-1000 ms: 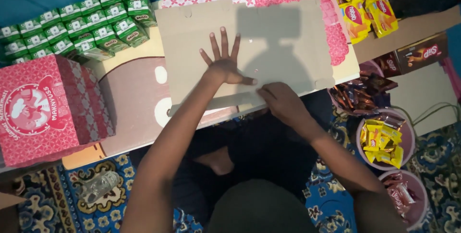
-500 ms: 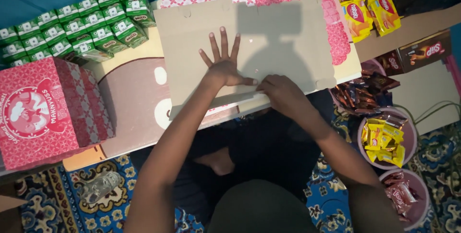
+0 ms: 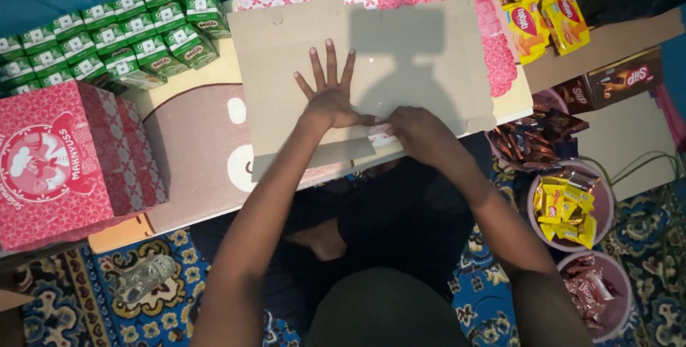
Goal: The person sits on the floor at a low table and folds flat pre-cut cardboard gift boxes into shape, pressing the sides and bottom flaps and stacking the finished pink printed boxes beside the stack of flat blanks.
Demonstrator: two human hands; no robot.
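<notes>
Pink box [image 3: 68, 165] at far left on low table [image 3: 200, 154]; green cartons [image 3: 107, 29] behind it. Flat cardboard sheet [image 3: 400, 54] mid-table. Left hand [image 3: 330, 97] flat on sheet, fingers spread wide. Right hand [image 3: 418, 132] curled at sheet's near edge, pinching fold. Yellow packets [image 3: 543, 22] far right.

The right hand [image 3: 418, 132] hides the flat brown cardboard sheet's [image 3: 400, 54] near edge. The large pink patterned box [image 3: 64, 161] is cut off at the left edge.
</notes>
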